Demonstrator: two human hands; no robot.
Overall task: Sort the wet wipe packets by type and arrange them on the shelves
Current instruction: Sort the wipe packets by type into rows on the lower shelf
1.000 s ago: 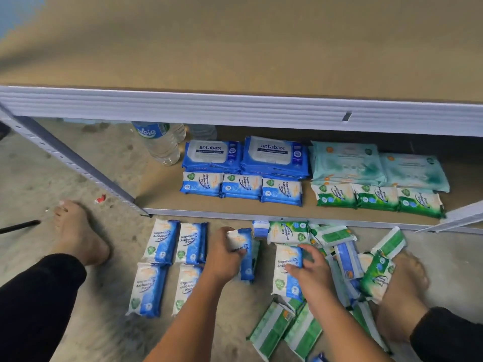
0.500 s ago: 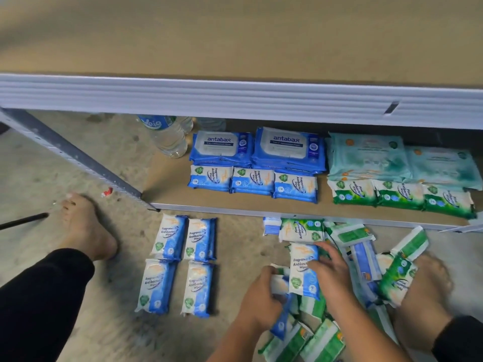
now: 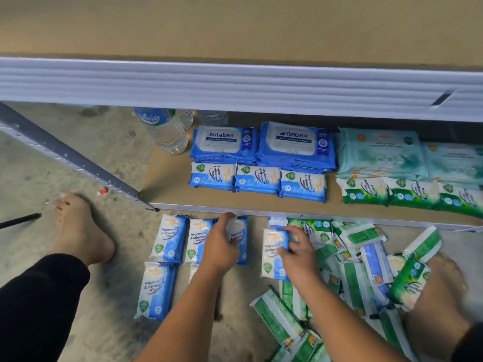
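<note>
Small blue wipe packets (image 3: 170, 239) lie in rows on the floor below the bottom shelf (image 3: 313, 214). My left hand (image 3: 219, 246) holds another blue packet (image 3: 239, 235) at the right end of the upper row. My right hand (image 3: 298, 254) grips a blue packet (image 3: 273, 253) at the left edge of a mixed pile of green and blue packets (image 3: 352, 270). On the shelf stand two stacks of Antabax packs (image 3: 295, 142), small blue packets (image 3: 257, 178), teal packs (image 3: 379, 152) and small green packets (image 3: 366, 190).
A water bottle (image 3: 167, 131) stands at the shelf's left end. A grey slotted upright (image 3: 65, 155) slants across the floor. The upper shelf beam (image 3: 235, 84) overhangs. My bare feet rest left (image 3: 78, 231) and right (image 3: 444, 283), the right one against the pile.
My left hand has carried a blue packet from the pile leftward to the rows of blue packets. My right hand has stayed on a blue packet in the pile.
</note>
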